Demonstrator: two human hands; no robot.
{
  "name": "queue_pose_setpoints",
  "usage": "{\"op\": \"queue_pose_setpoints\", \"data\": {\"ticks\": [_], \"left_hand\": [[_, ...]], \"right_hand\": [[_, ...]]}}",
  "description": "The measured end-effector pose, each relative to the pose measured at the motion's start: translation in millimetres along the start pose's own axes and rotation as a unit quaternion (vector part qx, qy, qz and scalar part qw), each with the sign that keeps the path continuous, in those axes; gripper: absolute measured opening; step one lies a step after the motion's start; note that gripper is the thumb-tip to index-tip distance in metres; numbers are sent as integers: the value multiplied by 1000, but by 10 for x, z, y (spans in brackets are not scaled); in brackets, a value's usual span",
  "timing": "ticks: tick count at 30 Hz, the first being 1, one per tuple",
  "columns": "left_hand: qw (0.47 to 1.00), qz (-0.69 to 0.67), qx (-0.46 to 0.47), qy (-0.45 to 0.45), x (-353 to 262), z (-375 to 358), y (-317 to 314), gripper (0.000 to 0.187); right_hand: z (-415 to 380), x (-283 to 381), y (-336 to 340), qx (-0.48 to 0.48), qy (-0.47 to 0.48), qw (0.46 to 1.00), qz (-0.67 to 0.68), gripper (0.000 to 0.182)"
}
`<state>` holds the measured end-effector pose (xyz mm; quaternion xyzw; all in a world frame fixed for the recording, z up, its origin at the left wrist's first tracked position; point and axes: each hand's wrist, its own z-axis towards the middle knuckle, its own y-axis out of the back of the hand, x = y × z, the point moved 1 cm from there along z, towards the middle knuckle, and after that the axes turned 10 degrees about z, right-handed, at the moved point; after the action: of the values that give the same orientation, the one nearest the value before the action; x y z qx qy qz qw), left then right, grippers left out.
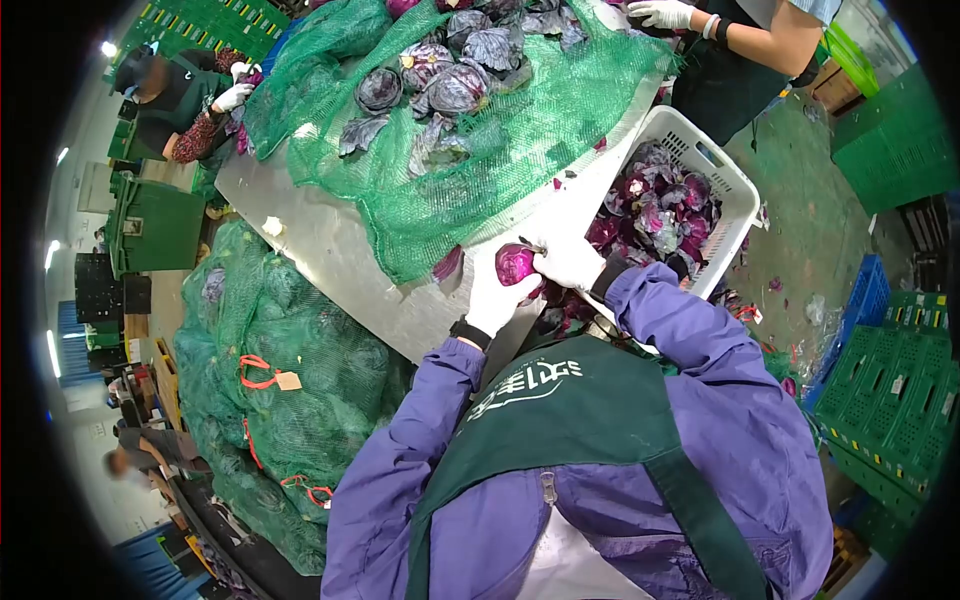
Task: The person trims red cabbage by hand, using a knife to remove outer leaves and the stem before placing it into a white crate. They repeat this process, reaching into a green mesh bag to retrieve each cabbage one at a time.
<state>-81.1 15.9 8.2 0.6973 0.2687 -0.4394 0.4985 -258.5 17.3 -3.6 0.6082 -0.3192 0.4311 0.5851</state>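
Observation:
A trimmed red cabbage (515,263), shiny purple, is held over the near edge of the metal table. My left hand (492,298), in a white glove, is closed around its left and lower side. At its right side, my gloved right hand (572,262) is closed with the fingertips against the head. A small dark piece shows by those fingertips; I cannot tell whether it is leaf or tool. One loose purple leaf (448,264) lies left of the hands. Beyond them, untrimmed red cabbages (459,88) with dull outer leaves rest on green netting (440,215).
A white crate (738,190) of purple leaves stands at the right. Full green mesh sacks (290,330) are piled left of the metal table (330,260). One co-worker (770,45) stands at the far right, another (180,100) at the far left. Green crates (890,390) are stacked at right.

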Motion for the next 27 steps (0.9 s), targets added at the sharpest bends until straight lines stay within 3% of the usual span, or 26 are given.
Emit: {"op": "queue_pose_setpoints", "data": {"ticks": [2, 4, 6, 7, 8, 10, 11, 12, 14, 15, 16, 17, 18, 20, 21, 24, 27], "left_hand": [[999, 5, 6, -36, 25, -34, 25, 74], [996, 16, 69, -62, 24, -119, 78, 79], [990, -99, 68, -69, 149, -229, 12, 81], [983, -165, 75, -12, 217, -311, 22, 76], [981, -187, 53, -29, 280, -316, 42, 65], [870, -463, -25, 170, 353, -325, 41, 50], [784, -592, -45, 179, 430, -272, 1, 43], [745, -619, -35, 246, 324, -267, 97, 36], [838, -500, -49, 213, 626, -53, 38, 40], [890, -343, -97, 284, 419, -86, 49, 44], [932, -231, -213, 179, 845, -41, -193, 52], [958, -145, -230, 88, 603, -32, -211, 56], [968, -58, -243, -6, 275, -9, -165, 60], [949, 234, -169, -127, 67, -1, -60, 76], [951, 242, -135, -137, -26, -36, -30, 81], [949, 278, -79, -129, -61, -109, 58, 95], [941, 324, -62, -74, -87, -148, 48, 98]], "right_hand": [[1, 18, 51, 17, -66, 994, -86, 21], [-33, -301, 97, -33, -137, 990, -21, 17], [-39, -139, 342, -98, -138, 986, 2, 24], [-44, -403, 423, -135, -122, 982, -44, 24], [-22, -677, 528, -171, -103, 976, -89, 26], [-30, -624, 741, -251, -184, 945, -105, 35], [-27, -519, 791, -262, -152, 946, -117, 43], [-18, -257, 795, -270, -129, 954, -32, 35], [-46, -167, 616, -190, -116, 975, -25, 28], [-61, -98, 455, -157, -33, 986, 36, 23], [-102, -69, 261, -136, 40, 990, -18, 21], [-133, 211, 172, -96, 16, 994, 47, 22], [-171, 95, -32, -102, -3, 994, 31, 25], [-165, 102, -131, -131, 47, 987, 81, 28], [-121, 53, -143, -137, 89, 985, 48, 30], [-119, 76, -76, -82, 83, 993, 30, 33], [-272, 220, -88, -69, -4, 997, 21, 38]]}}
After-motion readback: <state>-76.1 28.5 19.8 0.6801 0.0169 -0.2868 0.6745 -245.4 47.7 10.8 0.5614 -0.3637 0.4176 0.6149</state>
